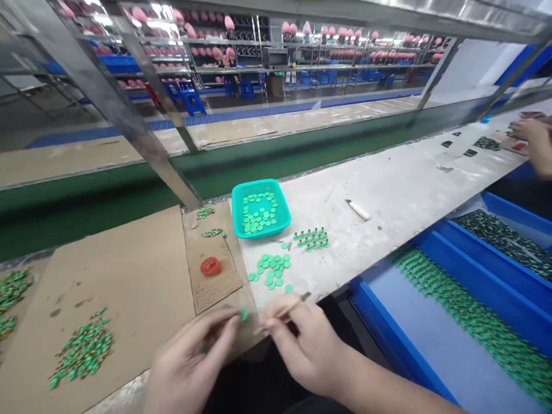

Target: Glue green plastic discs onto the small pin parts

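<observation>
My left hand (194, 353) pinches a small green disc (244, 314) at its fingertips, low in the view. Close beside it on the right, my right hand (308, 339) is closed round a thin stick-like tool (287, 310) with a dark end; its tip is blurred. Just beyond the hands lie loose green discs (271, 267) on the white tabletop. A red round cap or dish (210, 266) sits on a cardboard piece (215, 293), with small green-and-gold pieces (212, 233) behind it. Right of the discs, rows of green discs with dark upright tops (313, 238) stand together.
A turquoise basket (282, 221) holds more discs. On the left cardboard (142, 270) lies a heap of green-and-gold pieces (84, 351). A white-handled tool (359, 210) lies farther right. Blue trays (379, 322) stand below the table edge. Another person's hand (537, 135) works at far right.
</observation>
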Action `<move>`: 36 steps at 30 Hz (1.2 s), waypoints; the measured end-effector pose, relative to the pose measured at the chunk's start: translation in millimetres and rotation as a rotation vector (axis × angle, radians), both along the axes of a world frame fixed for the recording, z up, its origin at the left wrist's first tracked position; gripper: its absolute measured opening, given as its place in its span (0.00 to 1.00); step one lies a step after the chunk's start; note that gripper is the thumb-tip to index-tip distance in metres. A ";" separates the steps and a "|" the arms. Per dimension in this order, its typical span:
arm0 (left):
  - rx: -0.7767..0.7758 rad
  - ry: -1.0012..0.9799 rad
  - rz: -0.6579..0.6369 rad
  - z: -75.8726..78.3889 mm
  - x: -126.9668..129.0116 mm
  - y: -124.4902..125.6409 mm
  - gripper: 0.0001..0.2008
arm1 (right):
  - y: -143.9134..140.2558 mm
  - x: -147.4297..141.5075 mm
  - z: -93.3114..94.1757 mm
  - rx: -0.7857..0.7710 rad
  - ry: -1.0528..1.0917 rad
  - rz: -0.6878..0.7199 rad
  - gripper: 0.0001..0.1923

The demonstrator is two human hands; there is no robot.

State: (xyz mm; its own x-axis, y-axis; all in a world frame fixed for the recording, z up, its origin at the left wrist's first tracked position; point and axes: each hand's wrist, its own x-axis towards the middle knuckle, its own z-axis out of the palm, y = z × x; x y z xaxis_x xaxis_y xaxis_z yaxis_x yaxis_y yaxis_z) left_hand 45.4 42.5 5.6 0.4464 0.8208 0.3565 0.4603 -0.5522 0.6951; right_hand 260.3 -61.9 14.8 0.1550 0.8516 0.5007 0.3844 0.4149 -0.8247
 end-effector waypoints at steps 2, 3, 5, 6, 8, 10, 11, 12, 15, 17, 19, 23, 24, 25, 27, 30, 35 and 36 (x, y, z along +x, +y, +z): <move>-0.063 -0.007 -0.115 10.0 49.9 8.6 0.16 | -34.4 18.7 -0.2 -0.044 0.037 -0.062 0.05; -0.062 0.000 -0.144 12.3 76.0 14.7 0.16 | -48.9 27.6 -1.1 -0.074 0.034 -0.079 0.05; -0.044 0.020 -0.165 11.6 122.3 28.1 0.15 | -70.7 42.8 -4.2 -0.113 0.029 -0.122 0.06; -0.033 0.031 -0.162 9.4 140.3 34.2 0.15 | -78.2 48.7 -6.4 -0.122 0.032 -0.146 0.06; -0.015 0.050 -0.142 3.7 164.3 42.5 0.13 | -88.2 56.7 -11.7 -0.124 0.055 -0.186 0.07; -0.001 0.065 -0.118 -1.4 175.1 44.8 0.13 | -94.2 61.3 -17.9 -0.132 0.089 -0.204 0.07; 0.004 0.071 -0.107 -3.2 177.2 44.2 0.13 | -96.5 63.0 -21.0 -0.143 0.108 -0.204 0.07; 0.008 0.076 -0.097 -4.6 178.0 43.0 0.13 | -98.5 64.9 -23.8 -0.159 0.125 -0.200 0.08; 0.006 0.085 -0.067 -5.2 175.1 38.7 0.15 | -101.0 74.5 -27.9 -0.224 0.149 -0.179 0.09; -0.009 0.079 -0.049 -2.2 168.9 35.8 0.16 | -96.4 84.7 -25.1 -0.284 0.142 -0.171 0.10; -0.046 0.063 -0.036 3.8 158.8 30.2 0.19 | -84.0 93.6 -17.5 -0.349 0.102 -0.184 0.10; -0.207 0.034 -0.106 21.0 133.4 4.2 0.28 | -43.3 86.1 2.4 -0.309 -0.065 -0.144 0.11; -0.271 0.014 -0.146 24.7 127.3 -3.9 0.29 | -33.5 78.9 5.7 -0.264 -0.089 -0.097 0.11; -0.352 -0.022 -0.180 27.8 121.2 -11.4 0.30 | -25.0 71.6 7.6 -0.222 -0.105 -0.048 0.12; -0.527 -0.123 -0.172 31.1 107.5 -21.6 0.34 | -13.2 63.7 7.7 -0.167 -0.162 0.025 0.11; -0.762 -0.249 0.063 28.3 77.4 -21.2 0.42 | -3.2 85.9 4.8 -0.181 -0.409 -0.102 0.04; -0.875 -0.307 0.350 4.6 10.6 -2.6 0.43 | 21.5 165.4 15.3 -0.286 -0.692 -0.259 0.12; -0.877 -0.308 0.342 -1.2 -0.5 -0.7 0.41 | 27.9 175.0 18.6 -0.299 -0.728 -0.219 0.12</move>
State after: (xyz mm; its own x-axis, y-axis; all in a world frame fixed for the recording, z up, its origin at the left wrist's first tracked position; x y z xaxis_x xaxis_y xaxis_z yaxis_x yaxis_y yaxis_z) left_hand 44.9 41.8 4.5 0.1261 0.9171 -0.3783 0.2294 0.3440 0.9105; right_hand 435.2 -34.0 33.5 0.0570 0.9532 0.2970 0.9134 0.0703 -0.4010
